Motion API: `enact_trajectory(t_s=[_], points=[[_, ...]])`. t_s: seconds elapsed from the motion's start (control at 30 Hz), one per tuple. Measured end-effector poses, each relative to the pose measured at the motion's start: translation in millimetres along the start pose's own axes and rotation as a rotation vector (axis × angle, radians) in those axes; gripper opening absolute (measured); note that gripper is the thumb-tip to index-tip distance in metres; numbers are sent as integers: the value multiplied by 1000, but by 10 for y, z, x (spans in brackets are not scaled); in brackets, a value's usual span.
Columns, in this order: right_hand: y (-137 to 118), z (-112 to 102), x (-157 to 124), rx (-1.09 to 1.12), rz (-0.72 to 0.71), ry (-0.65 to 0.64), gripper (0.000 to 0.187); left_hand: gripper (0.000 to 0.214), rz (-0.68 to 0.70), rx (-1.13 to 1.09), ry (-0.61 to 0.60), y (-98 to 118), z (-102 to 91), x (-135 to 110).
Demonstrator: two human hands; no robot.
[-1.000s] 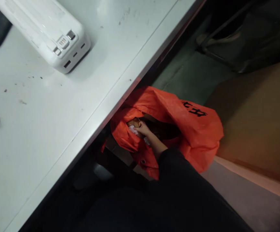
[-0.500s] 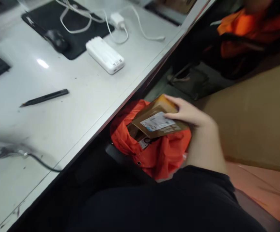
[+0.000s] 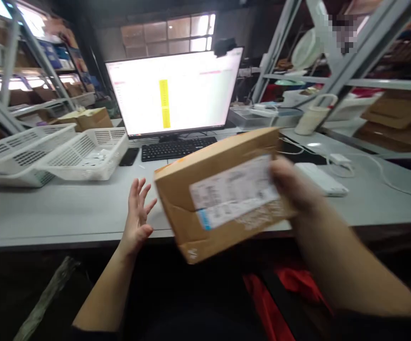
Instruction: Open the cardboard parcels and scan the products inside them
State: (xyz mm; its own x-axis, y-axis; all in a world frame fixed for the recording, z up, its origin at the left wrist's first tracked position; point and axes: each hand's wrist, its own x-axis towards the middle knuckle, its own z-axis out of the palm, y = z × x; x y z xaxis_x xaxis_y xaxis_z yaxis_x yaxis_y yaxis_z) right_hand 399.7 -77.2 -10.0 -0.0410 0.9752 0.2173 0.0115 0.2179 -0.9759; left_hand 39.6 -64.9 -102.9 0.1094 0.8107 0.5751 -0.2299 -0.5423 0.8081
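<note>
The right hand (image 3: 290, 187) is gripping a brown cardboard parcel (image 3: 223, 194) by its right end, holding it tilted in the air above the near edge of the tabletop (image 3: 59, 213). The left hand (image 3: 137, 215) is hovering open-fingered just beside its left end, not touching. Behind, a keyboard (image 3: 179, 148) is lying before a lit monitor (image 3: 173, 92).

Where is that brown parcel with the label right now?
In the head view, the brown parcel is mid-frame, held up by the right hand above the desk's front edge, the open left hand just beside it.
</note>
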Motion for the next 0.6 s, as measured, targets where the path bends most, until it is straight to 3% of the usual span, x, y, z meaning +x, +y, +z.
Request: enact_trajectory(t_s=[0.07, 0.1, 0.17, 0.27, 0.33, 0.4, 0.47, 0.53, 0.6], points=[[106, 663, 289, 36, -38, -118, 73, 111, -82, -114, 85, 105, -109, 31], [171, 897, 414, 14, -65, -183, 73, 106, -114, -130, 145, 141, -204, 37], [313, 1112, 644, -181, -138, -275, 71, 97, -139, -101, 270, 181, -451, 56], [524, 922, 913, -648, -144, -86, 73, 91, -106, -9, 401, 222, -825, 138], [650, 687, 1011, -755, 81, 33, 88, 88, -94, 15, 409, 282, -989, 231], [740, 520, 1029, -556, 379, -23, 89, 87, -94, 20, 344, 364, -1072, 349], [759, 450, 977, -230, 571, -82, 69, 91, -95, 31, 263, 439, -1102, 477], [686, 439, 877, 1, 605, -52, 47, 93, -105, 44, 212, 480, -1109, 590], [533, 447, 741, 109, 542, -54, 38, 93, -120, 42, 196, 485, -1113, 666]])
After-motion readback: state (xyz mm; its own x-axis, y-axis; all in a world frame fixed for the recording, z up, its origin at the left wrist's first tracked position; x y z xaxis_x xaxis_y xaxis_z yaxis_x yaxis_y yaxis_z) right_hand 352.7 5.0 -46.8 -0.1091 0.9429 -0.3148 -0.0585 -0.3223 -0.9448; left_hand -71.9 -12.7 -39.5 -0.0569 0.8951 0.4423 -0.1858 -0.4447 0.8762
